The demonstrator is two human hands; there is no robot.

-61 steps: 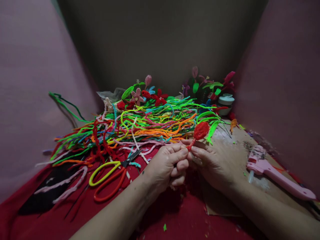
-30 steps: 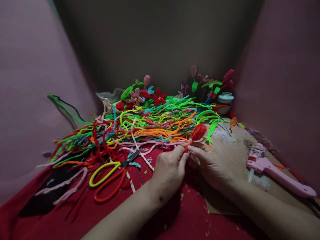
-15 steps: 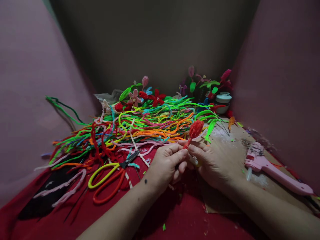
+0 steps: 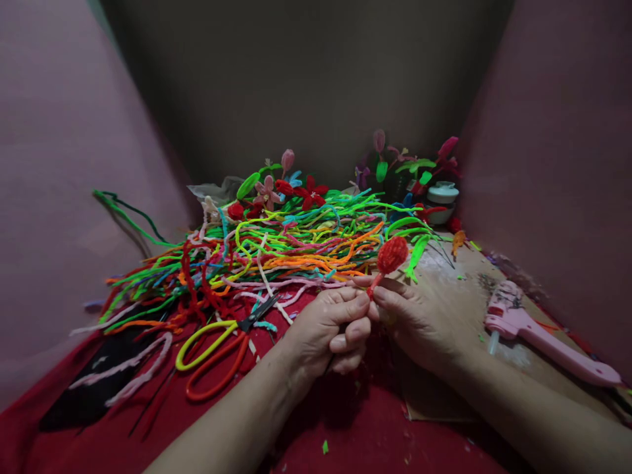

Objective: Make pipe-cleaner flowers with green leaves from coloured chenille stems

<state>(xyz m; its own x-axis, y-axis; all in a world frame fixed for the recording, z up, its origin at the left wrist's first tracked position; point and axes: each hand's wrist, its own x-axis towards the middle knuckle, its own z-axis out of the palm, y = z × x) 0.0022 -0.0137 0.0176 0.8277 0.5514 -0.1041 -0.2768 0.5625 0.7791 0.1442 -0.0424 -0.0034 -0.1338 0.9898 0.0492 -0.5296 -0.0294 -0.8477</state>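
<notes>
A red pipe-cleaner flower with a rounded bud tilts up to the right between my hands. My left hand is closed, its thumb and forefinger pinching the lower end of the flower's stem. Just beside it, my right hand pinches the same red stem a little higher, under the bud. The stem's lower part is hidden by the fingers. To the left of my left hand lie scissors with one yellow and one red handle loop, their dark blades slightly apart.
A heap of many-coloured pipe cleaners spreads across the back of the red cloth. Finished flowers stand behind it. On the right, a pink glue gun rests on a cardboard sheet, with a lidded jar farther back.
The red bud has tipped slightly to the right and turned. The left hand's fingers have shifted a little lower around the stem; both hands stay in nearly the same place.
</notes>
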